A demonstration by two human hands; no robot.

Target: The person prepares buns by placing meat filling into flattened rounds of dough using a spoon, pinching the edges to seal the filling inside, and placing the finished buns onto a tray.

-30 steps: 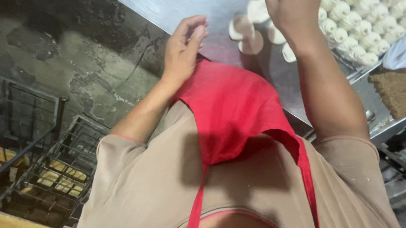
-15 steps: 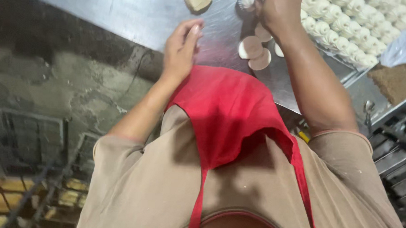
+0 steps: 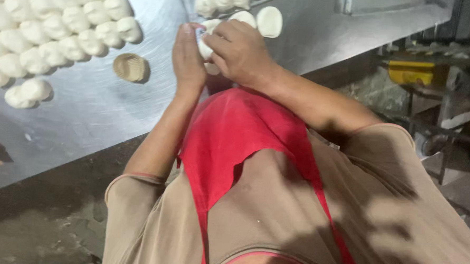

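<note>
Steel table point(image 3: 114, 111) spreads below me, dough balls point(image 3: 49, 39) clustered far left. I see my left hand point(image 3: 188, 61) flat and open against the dough piece point(image 3: 204, 49); my right hand point(image 3: 241, 53), from the right, curls around it.

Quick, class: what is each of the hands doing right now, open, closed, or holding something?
Left hand: open, fingers straight, palm against the dough piece.
Right hand: closed around the same dough piece.
</note>
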